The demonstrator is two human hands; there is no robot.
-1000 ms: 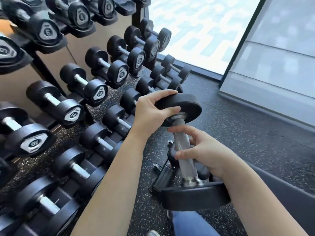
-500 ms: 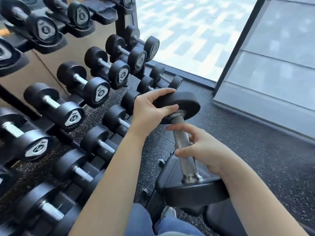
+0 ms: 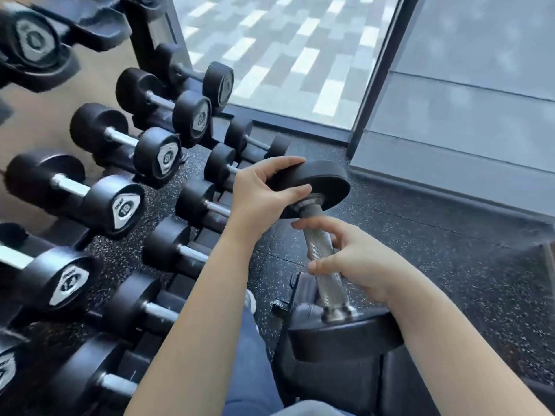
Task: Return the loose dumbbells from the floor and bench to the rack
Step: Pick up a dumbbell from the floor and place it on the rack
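A black dumbbell [image 3: 322,259] with a knurled steel handle stands nearly upright in front of me, its lower head [image 3: 345,337] near the black bench pad [image 3: 345,385]. My left hand [image 3: 261,195] grips the edge of its upper head [image 3: 321,183]. My right hand [image 3: 357,259] curls loosely around the handle, fingers partly spread. The rack [image 3: 150,37] fills the left side, its rows holding several black dumbbells; one marked 18 [image 3: 75,193] sits on the middle row.
Speckled black rubber floor [image 3: 450,250] spreads to the right. A floor-level window [image 3: 285,49] and a grey wall panel [image 3: 465,115] close the far side. My blue-jeaned leg [image 3: 252,355] and shoe are below, between rack and bench.
The view has moved closer to the rack and right. Both hands keep their hold on the upright dumbbell; the right hand's fingers have loosened slightly on the handle.
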